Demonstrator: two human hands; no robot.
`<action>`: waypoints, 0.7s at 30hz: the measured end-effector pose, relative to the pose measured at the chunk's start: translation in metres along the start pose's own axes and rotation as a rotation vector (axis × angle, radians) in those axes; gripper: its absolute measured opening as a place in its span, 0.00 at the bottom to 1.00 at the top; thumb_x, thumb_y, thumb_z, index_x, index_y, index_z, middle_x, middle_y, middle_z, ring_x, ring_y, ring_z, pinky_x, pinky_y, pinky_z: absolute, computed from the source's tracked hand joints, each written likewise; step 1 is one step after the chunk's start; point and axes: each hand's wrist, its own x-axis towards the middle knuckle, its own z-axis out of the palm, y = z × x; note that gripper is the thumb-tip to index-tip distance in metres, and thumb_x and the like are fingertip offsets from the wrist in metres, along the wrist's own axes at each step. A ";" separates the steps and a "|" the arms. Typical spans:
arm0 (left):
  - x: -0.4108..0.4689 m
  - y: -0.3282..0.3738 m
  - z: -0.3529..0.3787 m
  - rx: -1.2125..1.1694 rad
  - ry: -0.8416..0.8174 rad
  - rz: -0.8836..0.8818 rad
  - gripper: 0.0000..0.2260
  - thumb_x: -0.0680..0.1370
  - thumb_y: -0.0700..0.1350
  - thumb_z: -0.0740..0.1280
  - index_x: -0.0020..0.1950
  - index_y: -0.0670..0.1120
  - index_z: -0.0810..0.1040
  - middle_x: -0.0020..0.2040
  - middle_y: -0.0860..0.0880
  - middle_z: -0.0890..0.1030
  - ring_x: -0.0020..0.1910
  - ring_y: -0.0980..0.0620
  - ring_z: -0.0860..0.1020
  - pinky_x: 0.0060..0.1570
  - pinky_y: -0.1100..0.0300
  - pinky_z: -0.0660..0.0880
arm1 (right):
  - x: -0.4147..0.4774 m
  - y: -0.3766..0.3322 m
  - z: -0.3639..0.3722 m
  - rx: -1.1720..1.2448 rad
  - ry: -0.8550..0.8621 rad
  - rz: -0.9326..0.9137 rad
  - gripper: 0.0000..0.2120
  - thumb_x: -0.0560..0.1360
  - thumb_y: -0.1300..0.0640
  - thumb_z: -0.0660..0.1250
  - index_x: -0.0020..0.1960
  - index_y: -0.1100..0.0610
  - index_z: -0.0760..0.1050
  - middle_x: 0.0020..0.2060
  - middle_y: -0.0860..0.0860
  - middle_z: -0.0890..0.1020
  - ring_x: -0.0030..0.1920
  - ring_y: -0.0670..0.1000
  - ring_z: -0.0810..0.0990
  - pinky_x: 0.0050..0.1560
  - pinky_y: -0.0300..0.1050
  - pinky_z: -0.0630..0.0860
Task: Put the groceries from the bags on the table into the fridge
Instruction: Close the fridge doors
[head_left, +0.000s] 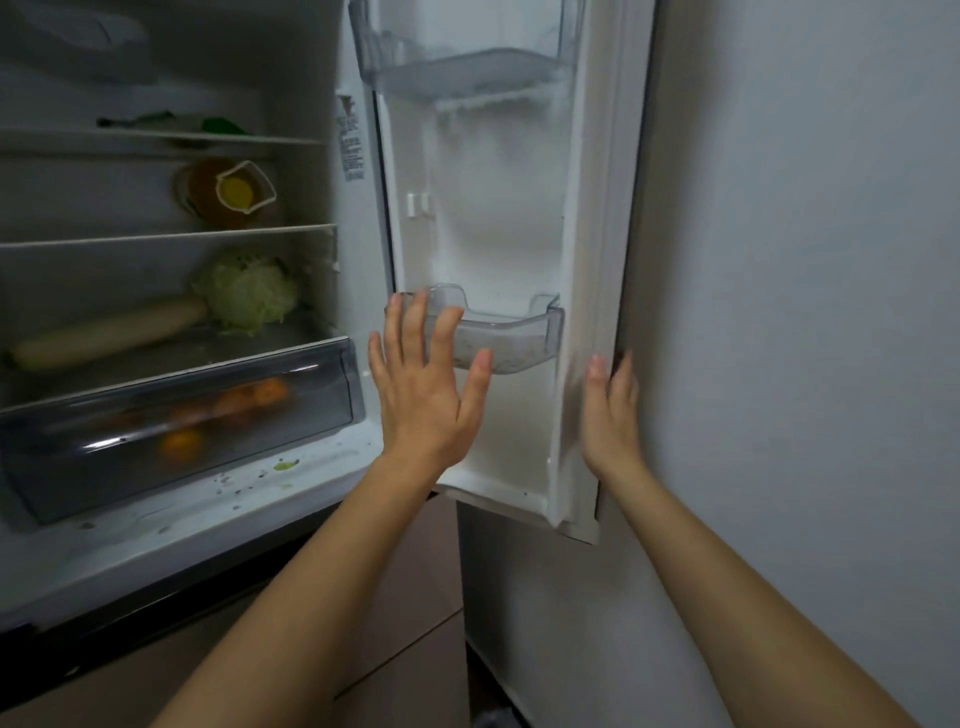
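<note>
The fridge (260, 499) stands open, its door (498, 208) swung out between the person's two hands. The left hand (423, 384) is spread flat, all five fingers straight and apart, holding nothing; its fingertips overlap the front of the lower of two clear door bins (524, 338), though contact cannot be told. The upper bin (467, 67) sits high above that hand. The right hand (613, 410) rests on the door's outer edge, fingers straight, the thumb on the inner seal side.

The groceries lie inside, all to the left of the left hand. Nearest it is one clear drawer (104, 457) holding at least three oranges (182, 444), blurred behind its front. On the shelf above the drawer are one cabbage (249, 291) and one long pale radish (109, 332), touching. One shelf higher stands one jug (228, 192) with a yellow spout lid.
</note>
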 end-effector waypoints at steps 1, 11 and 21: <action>0.000 0.000 0.000 0.002 -0.003 -0.008 0.22 0.81 0.59 0.54 0.71 0.49 0.66 0.78 0.44 0.61 0.80 0.43 0.52 0.71 0.34 0.57 | -0.004 0.003 0.003 -0.043 -0.008 -0.006 0.40 0.80 0.31 0.48 0.82 0.54 0.44 0.81 0.54 0.51 0.80 0.55 0.53 0.78 0.52 0.52; -0.009 -0.017 -0.026 -0.016 0.003 -0.117 0.25 0.81 0.62 0.47 0.72 0.50 0.65 0.79 0.47 0.60 0.80 0.49 0.51 0.75 0.41 0.57 | -0.026 0.024 -0.017 0.110 0.096 -0.022 0.42 0.78 0.29 0.52 0.82 0.54 0.53 0.74 0.57 0.64 0.61 0.45 0.72 0.63 0.25 0.66; -0.055 -0.027 -0.074 -0.245 -0.037 -0.465 0.33 0.80 0.66 0.45 0.82 0.52 0.46 0.82 0.53 0.52 0.79 0.55 0.53 0.77 0.46 0.57 | -0.070 0.008 0.022 0.100 -0.032 -0.291 0.27 0.82 0.41 0.47 0.51 0.58 0.77 0.42 0.49 0.77 0.42 0.48 0.76 0.44 0.43 0.71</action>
